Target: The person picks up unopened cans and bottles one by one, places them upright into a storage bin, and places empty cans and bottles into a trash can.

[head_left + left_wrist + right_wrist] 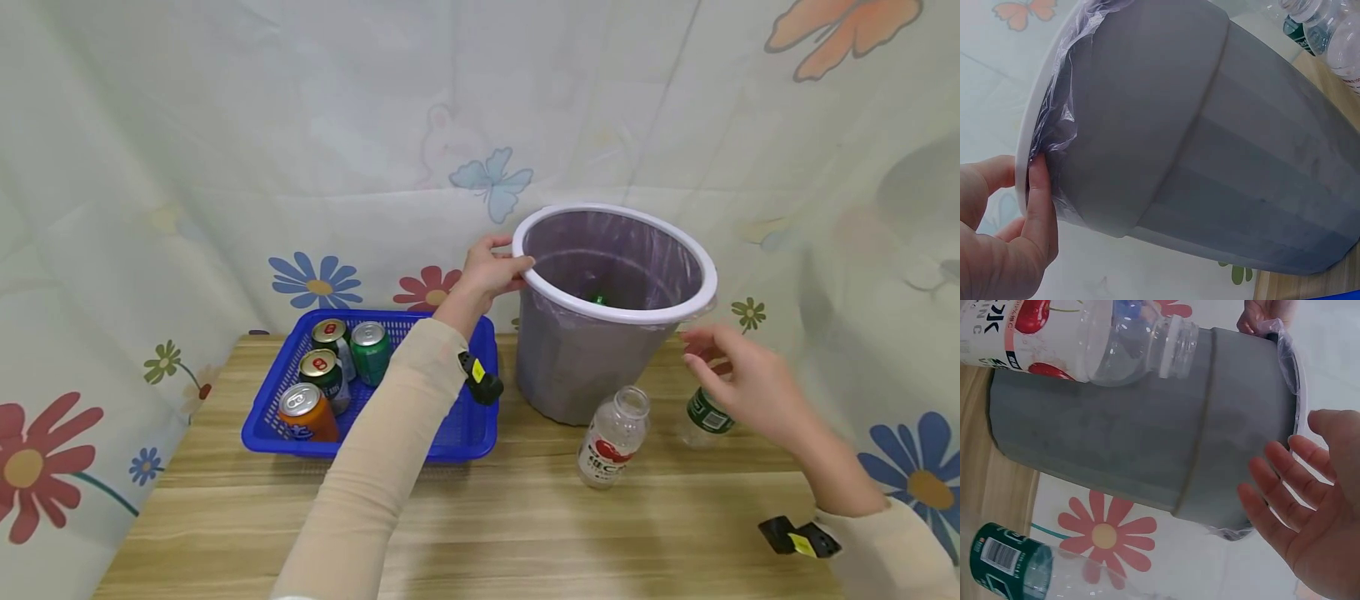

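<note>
A grey trash bin (585, 358) with a white rim and a thin translucent liner stands on the table, slightly tilted. My left hand (491, 271) pinches the left side of its rim, thumb on top and fingers beneath, as the left wrist view also shows. Off the bin's right side, my right hand (750, 387) holds nothing, its fingers spread loosely near the rim. Below that hand stands a clear plastic bottle with a green label (708, 414). In front of the bin is an uncapped clear bottle with a cherry label (613, 437). Something green (597, 299) shows inside the bin.
At the left a blue plastic basket (255, 433) holds several drink cans, among them an orange can (309, 412) and a green can (371, 353). My left forearm crosses over the basket. A flowered curtain (337, 167) hangs behind the wooden table (510, 533).
</note>
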Available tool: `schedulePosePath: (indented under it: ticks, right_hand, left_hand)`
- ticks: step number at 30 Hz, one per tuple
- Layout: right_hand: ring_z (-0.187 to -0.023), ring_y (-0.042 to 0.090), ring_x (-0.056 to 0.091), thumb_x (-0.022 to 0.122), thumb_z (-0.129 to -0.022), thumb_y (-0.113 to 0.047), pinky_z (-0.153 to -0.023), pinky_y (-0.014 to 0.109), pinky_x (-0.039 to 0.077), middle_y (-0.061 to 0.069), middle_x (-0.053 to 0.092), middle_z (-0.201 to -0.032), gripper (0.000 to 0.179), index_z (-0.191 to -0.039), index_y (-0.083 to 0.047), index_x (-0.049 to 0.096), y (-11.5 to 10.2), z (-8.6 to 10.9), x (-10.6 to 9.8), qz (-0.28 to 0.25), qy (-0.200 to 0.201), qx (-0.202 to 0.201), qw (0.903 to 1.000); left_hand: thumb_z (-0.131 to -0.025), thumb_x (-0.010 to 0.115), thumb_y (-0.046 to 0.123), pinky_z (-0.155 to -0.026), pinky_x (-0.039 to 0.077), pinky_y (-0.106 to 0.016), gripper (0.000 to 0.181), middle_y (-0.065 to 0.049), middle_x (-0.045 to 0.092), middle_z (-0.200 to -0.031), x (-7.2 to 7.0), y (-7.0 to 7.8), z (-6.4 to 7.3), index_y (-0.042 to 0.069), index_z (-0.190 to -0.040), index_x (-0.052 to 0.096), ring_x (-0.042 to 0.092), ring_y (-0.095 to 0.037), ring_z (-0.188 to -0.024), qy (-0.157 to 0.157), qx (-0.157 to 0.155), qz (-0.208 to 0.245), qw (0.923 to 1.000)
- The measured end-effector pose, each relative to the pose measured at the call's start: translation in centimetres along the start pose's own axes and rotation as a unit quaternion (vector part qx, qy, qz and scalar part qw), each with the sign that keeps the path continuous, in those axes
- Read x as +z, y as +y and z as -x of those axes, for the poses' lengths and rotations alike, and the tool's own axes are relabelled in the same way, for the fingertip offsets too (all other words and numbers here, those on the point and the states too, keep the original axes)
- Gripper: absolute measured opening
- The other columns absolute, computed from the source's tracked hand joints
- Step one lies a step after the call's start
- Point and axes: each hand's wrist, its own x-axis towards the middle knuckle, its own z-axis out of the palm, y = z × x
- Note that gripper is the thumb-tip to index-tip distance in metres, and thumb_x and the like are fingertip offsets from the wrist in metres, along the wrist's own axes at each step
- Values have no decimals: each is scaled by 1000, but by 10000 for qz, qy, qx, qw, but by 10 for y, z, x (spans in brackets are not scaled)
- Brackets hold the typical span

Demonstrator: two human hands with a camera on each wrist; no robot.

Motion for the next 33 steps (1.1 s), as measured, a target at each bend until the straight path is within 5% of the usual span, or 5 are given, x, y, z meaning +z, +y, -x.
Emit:
schedulePosePath:
  ticks: [7,19,27,33]
  right_hand:
    - [-85,5,57,67,-81,-3,-67,14,51,5,62,-101,41,-118,-1,52,5,16,9,-360,-199,111,9991]
    - [-104,29,53,68,-83,-13,-76,12,44,15,53,-123,58,-133,-2,42,12,33,26,-623,-483,460,9958]
    - [-112,34,48,72,-80,-13,-78,41,49,17,43,-132,72,-140,-6,33,12,48,42,-1039,-684,679,9899]
    - [-116,38,44,72,-79,-14,-83,31,48,21,36,-139,80,-144,-8,25,14,57,53,-1387,-905,898,9821]
  left_hand:
    - [-82,68,8,-69,56,-27,54,-12,59,-103,0,1,0,11,-131,44,67,-21,-79,-50,25,36,10000]
    - [-82,68,7,-69,56,-28,52,-11,60,-103,1,1,-1,11,-129,45,67,-21,-78,-79,27,103,9999]
    - [-82,68,8,-69,56,-28,51,-11,60,-103,0,0,-1,11,-128,46,67,-20,-77,-38,19,61,10000]
    - [-82,68,8,-69,56,-28,51,-11,60,-103,0,-2,-1,11,-128,45,67,-21,-78,-16,30,77,10000]
